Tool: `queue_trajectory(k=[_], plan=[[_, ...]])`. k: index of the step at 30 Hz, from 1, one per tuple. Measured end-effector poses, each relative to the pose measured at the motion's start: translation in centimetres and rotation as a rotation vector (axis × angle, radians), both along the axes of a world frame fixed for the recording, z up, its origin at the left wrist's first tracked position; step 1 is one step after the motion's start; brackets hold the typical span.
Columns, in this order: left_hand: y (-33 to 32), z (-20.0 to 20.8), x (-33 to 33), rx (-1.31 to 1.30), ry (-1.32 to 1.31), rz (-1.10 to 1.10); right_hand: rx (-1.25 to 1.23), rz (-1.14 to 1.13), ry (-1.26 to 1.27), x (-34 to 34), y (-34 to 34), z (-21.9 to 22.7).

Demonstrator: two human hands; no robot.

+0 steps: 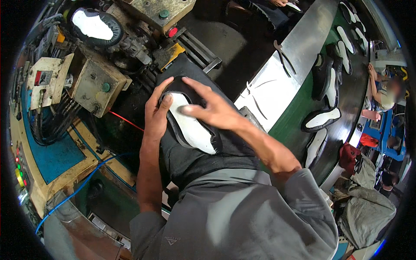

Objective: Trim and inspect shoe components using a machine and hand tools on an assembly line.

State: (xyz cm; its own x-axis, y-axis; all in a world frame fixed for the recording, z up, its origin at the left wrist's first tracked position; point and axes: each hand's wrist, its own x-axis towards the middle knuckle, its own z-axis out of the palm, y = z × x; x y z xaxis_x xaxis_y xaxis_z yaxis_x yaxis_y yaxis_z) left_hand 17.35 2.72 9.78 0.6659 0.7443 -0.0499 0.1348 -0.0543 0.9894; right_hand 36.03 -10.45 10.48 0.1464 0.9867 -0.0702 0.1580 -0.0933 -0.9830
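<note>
A black shoe upper [190, 128] with a white insole board lies bottom up on my thigh, its toe pointing away from me. Along its left side, my left hand [157, 112] grips the toe, thumb on the edge of the white board. From the right, my right hand [216, 108] curls its fingers over the toe's black edge. The right thumb presses on the white board and is slightly blurred. The fingertips of both hands are partly hidden behind the dark rim.
At the upper left, a machine holds another shoe upper [92, 27] beside control boxes with buttons [106, 87]. Pincers [284, 58] and thin strips lie on a metal ledge [264, 108]. Several uppers rest on a green conveyor [288, 110] at the right. Other people sit beyond.
</note>
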Motion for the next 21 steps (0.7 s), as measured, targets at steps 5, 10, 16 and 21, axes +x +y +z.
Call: queue_trajectory(k=[5, 10, 16, 21], plan=[[0.1, -2.1, 0.4, -0.335, -0.324, -0.095, -0.100, 0.077, 0.552, 4.4, -0.7, -3.3], [-0.4, -2.7, 1.2, -0.360, -0.365, -0.107, 0.027, 0.157, 0.199, 3.8, 1.1, -2.0], [-0.9, -2.7, 2.6, -0.239, -0.220, -0.022, -0.016, 0.109, -0.033, 3.0, 1.6, -2.1], [-2.0, -2.0, 5.2, -0.253, 0.050, 0.067, -0.086, 0.024, 0.129, 3.7, 1.4, -3.8]])
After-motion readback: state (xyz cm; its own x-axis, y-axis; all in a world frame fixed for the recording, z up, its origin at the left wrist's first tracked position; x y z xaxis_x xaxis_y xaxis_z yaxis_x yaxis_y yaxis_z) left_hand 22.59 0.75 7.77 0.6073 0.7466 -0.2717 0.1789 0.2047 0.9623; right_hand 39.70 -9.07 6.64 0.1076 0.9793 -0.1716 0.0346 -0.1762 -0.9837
